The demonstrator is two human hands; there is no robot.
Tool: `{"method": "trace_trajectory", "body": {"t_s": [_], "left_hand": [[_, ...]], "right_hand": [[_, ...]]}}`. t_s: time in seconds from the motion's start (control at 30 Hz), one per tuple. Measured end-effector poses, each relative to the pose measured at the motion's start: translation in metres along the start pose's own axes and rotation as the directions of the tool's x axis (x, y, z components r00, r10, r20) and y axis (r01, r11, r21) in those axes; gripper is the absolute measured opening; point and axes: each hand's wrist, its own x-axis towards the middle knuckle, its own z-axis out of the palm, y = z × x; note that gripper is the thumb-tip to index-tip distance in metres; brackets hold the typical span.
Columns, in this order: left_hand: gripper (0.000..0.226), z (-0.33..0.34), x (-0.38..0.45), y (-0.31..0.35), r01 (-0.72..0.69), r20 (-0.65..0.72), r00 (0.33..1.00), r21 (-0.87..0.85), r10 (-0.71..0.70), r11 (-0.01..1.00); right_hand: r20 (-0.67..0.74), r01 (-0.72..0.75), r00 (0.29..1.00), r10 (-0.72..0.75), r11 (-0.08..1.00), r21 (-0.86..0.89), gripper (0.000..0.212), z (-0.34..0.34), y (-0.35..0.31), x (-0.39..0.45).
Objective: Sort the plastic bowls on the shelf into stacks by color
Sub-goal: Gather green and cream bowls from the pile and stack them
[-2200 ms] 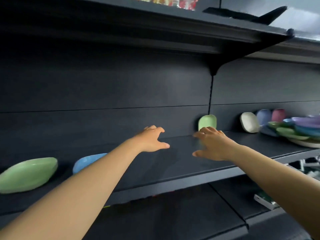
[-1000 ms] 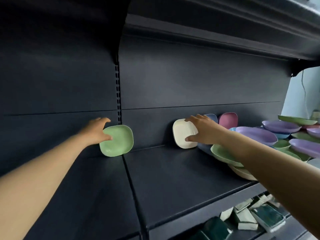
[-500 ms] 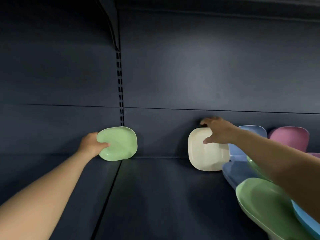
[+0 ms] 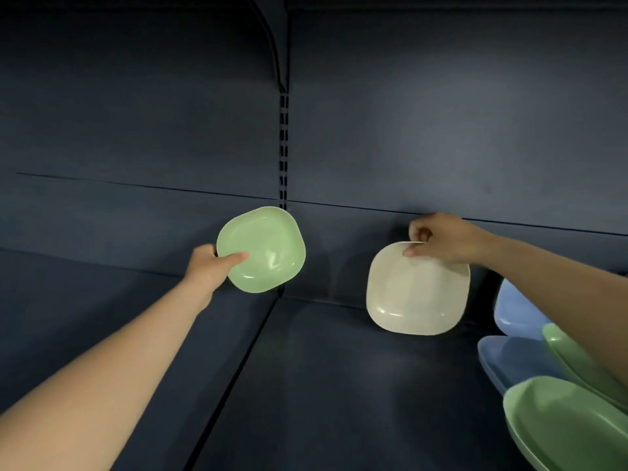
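1. The left hand has closed its fingers on the left rim of the green bowl, thumb on the inner face; half a second ago the bowl leaned on the back panel, now it looks lifted clear of the shelf.
2. The right hand has shifted from resting on the cream bowl to pinching its top rim, with the bowl hanging below the fingers.
3. Both bowls seem picked up, so each can go to its color stack.
4. Blue bowls and green bowls lie below the right forearm, still mixed.
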Motion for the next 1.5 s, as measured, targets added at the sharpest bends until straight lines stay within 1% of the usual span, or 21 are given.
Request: {"method": "trace_trajectory", "body": {"t_s": [0.1,0.17,0.27,0.37,0.4,0.47,0.6,0.73,0.87,1.03,1.23,1.33,1.4,1.5], "left_hand": [[0.018,-0.024,-0.007,0.011,0.001,0.019,1.000,-0.051,0.000,0.999],[0.017,-0.047,-0.011,0.018,-0.015,0.014,1.000,-0.089,0.016,0.996],[0.018,-0.091,-0.013,0.022,-0.032,-0.013,0.999,-0.125,0.031,0.992],[0.017,-0.145,-0.010,0.021,-0.046,-0.051,0.998,-0.127,0.040,0.991],[0.017,-0.165,-0.008,0.019,-0.046,-0.063,0.997,-0.125,0.039,0.991],[0.017,-0.206,-0.004,0.013,-0.037,-0.083,0.996,-0.128,0.027,0.991],[0.020,-0.293,0.007,0.001,-0.024,-0.097,0.995,-0.170,0.008,0.985],[0.011,-0.382,0.020,-0.016,-0.011,-0.082,0.997,-0.169,-0.002,0.986],[0.013,-0.463,0.030,-0.032,0.000,-0.094,0.995,-0.147,-0.014,0.989],[0.014,-0.552,0.047,-0.043,0.014,-0.132,0.991,-0.105,-0.028,0.994],[0.012,-0.619,0.080,-0.052,0.009,-0.155,0.987,-0.121,-0.027,0.993],[0.016,-0.641,0.103,-0.058,-0.007,-0.185,0.983,-0.100,-0.012,0.995],[0.011,-0.656,0.121,-0.063,-0.008,-0.202,0.979,-0.088,-0.010,0.996],[0.013,-0.677,0.150,-0.072,0.002,-0.205,0.979,-0.065,-0.016,0.998]], "right_hand": [[-0.054,-0.003,0.999,0.006,0.998,0.062,0.019,0.001,-0.035,0.009],[-0.069,0.002,0.998,0.005,0.994,0.105,0.017,0.005,-0.063,0.014],[-0.053,0.010,0.999,0.000,0.983,0.185,0.018,0.013,-0.107,0.017],[-0.027,0.017,1.000,-0.010,0.967,0.253,0.012,0.023,-0.158,0.020],[-0.017,0.011,1.000,-0.007,0.961,0.277,0.010,0.026,-0.178,0.020],[0.007,-0.017,1.000,0.015,0.944,0.329,0.013,0.033,-0.219,0.019],[0.038,-0.071,0.997,0.060,0.878,0.474,0.021,0.050,-0.303,0.017],[0.040,-0.087,0.996,0.078,0.821,0.564,0.020,0.073,-0.393,0.018],[0.021,-0.103,0.993,0.119,0.746,0.658,0.018,0.101,-0.478,0.020],[0.027,-0.143,0.983,0.184,0.654,0.743,0.022,0.127,-0.553,0.034],[0.032,-0.168,0.968,0.250,0.545,0.822,0.023,0.144,-0.614,0.071],[0.010,-0.148,0.965,0.261,0.516,0.844,0.020,0.154,-0.645,0.099],[-0.008,-0.128,0.965,0.261,0.499,0.857,0.023,0.163,-0.665,0.118],[-0.027,-0.103,0.963,0.269,0.455,0.885,0.030,0.181,-0.694,0.150]]}}
